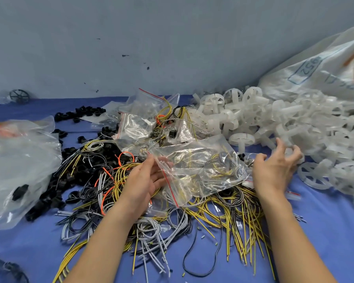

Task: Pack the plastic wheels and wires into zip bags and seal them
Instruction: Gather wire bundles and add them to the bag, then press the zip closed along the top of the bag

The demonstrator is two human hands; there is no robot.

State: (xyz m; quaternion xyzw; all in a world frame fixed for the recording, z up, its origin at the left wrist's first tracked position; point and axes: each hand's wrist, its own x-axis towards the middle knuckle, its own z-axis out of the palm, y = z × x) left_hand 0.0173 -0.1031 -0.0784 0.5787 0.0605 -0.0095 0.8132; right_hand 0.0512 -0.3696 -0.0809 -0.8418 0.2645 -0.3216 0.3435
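Blue-covered worktop [325, 231] against a plain grey-blue wall [131, 37].

Left hand [149, 180], just below centre, palm turned up. It pinches the mouth end of a clear zip bag [202, 172] with the thumb on top and the fingers under the plastic, beside the bag's red zip strip. The bag sits at centre, lifted a little off the pile. Yellow, grey and black wire coils are inside it. Mouth looks unsealed, not certain.

Right hand [274, 170] at 3 o'clock of the bag, back to camera. Its fingers are spread and curled at the edge of the wheel heap. Blurred, so can't tell if it grips a wheel or only touches one.

Loose wires [223, 217] are heaped under and around both hands, from centre down to 6 o'clock. They are yellow, grey, black and a few orange.

White plastic wheels [274, 119] are piled from 1 to 3 o'clock, spilling from a big white printed sack [325, 68] at 2 o'clock.

Filled zip bags [141, 123] are stacked at 12 o'clock, touching the wheel heap and the wires.

Small black parts [80, 170] are scattered from 9 to 10 o'clock. Some lie under a large clear plastic bag [18, 170] at 9 o'clock.

One dark wheel [19, 96] stands at 10 o'clock by the wall.
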